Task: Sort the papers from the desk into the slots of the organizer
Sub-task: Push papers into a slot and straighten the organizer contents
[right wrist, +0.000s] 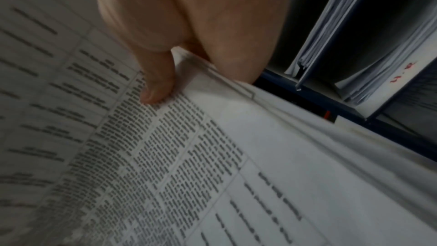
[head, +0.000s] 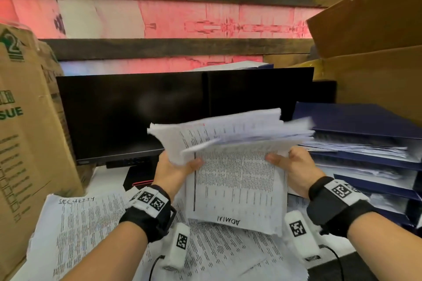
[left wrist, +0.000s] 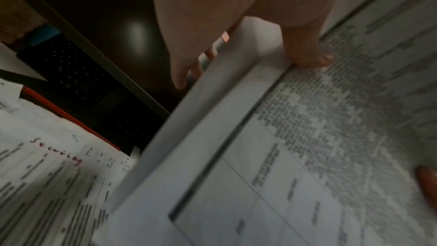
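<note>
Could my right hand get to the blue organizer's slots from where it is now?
Probably yes. The blue organizer stands just right of your right hand with nothing between them. But that hand, like the left hand, is gripping the stack of papers, so it would reach in with them.

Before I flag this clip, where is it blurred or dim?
Head view: bright, the far edge of the held paper stack smeared by motion. Left wrist view: dim, print soft, a glare spot on the dark monitor. Right wrist view: dim, the organizer soft.
</note>
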A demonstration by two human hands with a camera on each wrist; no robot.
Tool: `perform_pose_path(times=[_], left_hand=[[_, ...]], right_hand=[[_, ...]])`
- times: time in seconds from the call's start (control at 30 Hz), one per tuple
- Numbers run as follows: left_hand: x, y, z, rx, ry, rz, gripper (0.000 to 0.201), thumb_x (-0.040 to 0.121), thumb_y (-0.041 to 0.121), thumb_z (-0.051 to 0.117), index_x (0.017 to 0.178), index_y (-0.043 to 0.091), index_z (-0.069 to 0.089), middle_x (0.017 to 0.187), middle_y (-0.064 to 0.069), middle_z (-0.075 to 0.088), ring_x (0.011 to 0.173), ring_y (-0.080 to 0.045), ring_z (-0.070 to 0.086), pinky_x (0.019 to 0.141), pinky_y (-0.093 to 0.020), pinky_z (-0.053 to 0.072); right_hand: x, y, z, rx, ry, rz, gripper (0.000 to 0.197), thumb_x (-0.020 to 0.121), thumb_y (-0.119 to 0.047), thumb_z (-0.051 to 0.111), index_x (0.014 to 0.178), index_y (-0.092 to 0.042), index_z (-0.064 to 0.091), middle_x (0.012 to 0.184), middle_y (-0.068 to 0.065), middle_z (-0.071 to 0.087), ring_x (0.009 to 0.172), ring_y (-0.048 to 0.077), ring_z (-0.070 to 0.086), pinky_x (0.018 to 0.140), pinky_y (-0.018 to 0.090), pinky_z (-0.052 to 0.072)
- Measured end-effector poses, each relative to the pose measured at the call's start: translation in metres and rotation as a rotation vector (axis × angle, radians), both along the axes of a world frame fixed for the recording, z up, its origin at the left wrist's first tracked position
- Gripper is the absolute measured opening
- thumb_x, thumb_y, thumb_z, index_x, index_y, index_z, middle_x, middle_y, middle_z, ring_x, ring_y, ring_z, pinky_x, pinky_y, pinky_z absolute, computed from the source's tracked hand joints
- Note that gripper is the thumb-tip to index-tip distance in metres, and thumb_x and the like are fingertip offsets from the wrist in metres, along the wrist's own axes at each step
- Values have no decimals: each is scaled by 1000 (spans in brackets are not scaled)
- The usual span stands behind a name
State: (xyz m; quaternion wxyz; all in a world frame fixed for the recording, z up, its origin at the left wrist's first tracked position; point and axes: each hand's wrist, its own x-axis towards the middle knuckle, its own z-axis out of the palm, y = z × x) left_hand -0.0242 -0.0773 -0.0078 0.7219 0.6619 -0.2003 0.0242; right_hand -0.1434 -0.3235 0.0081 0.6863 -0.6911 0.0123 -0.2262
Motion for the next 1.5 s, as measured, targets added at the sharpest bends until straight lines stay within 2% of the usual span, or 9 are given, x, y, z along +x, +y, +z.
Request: perform_pose_path(times=[0.07,0.13,0.23,0.33,0.5,0.87,1.13,1.27,1.5], left_hand=[[0,1,3,-2,-31,8,47,74,-3,75,117,6,56,106,-6,67,94,-14,66,77,-24,58],[-1,0,5,18,-57,7,49,76,-2,74,121,7,55,112,-6,67,103,-18,65,80,-24,56],[-10,-8,9,44,-79,29,34,81,5,72,112,15,63,105,2,70,95,-10,67,79,-25,55],[-15,-17,17,-42,-93,104,36,84,7,69,116,17,59,104,5,67,94,-8,65,66,-15,50],[-23,-20,16,-20,-194,159,46,78,10,75,111,30,51,105,14,61,96,0,59,73,-14,49],[-25,-11,9,57,-195,251,62,70,19,82,120,25,46,107,13,58,97,-2,59,70,-16,50],[-24,-11,19,13,-224,210,28,91,10,60,113,26,52,105,13,61,97,-1,60,69,-12,48],[-20,-3,-4,68,-83,182,33,92,13,58,122,21,46,108,11,58,97,-3,58,76,-18,48],[-15,7,-34,267,65,123,37,94,10,55,131,15,51,119,3,61,105,-12,58,86,-25,46]], right_hand=[[-2,2,2,3,-7,-19,45,88,9,56,49,-12,61,53,-4,63,51,2,62,66,25,44],[1,5,1,-63,-21,-99,29,87,3,61,64,-11,52,54,-10,57,49,-5,57,57,14,42],[11,12,-3,-196,-33,-189,30,87,-4,66,112,-12,51,101,-13,67,102,6,64,90,26,52],[17,28,3,-220,-92,-294,49,89,-3,63,125,-22,37,112,-12,57,107,10,58,99,39,49],[23,48,2,-238,-134,-202,69,90,1,58,140,-30,23,114,-15,55,92,-6,60,66,11,53],[25,49,-14,-231,-166,-184,64,87,7,58,136,-26,33,118,-11,54,99,-8,59,65,10,52],[24,56,-1,-326,-230,-266,55,92,8,44,133,-28,34,114,-18,49,101,-11,51,72,2,46],[24,48,-27,-227,-11,-172,52,91,6,50,132,-23,35,110,-13,55,93,0,59,61,10,51],[11,44,-55,-350,277,-61,37,92,1,52,122,-20,47,119,-4,60,114,14,56,97,30,47]])
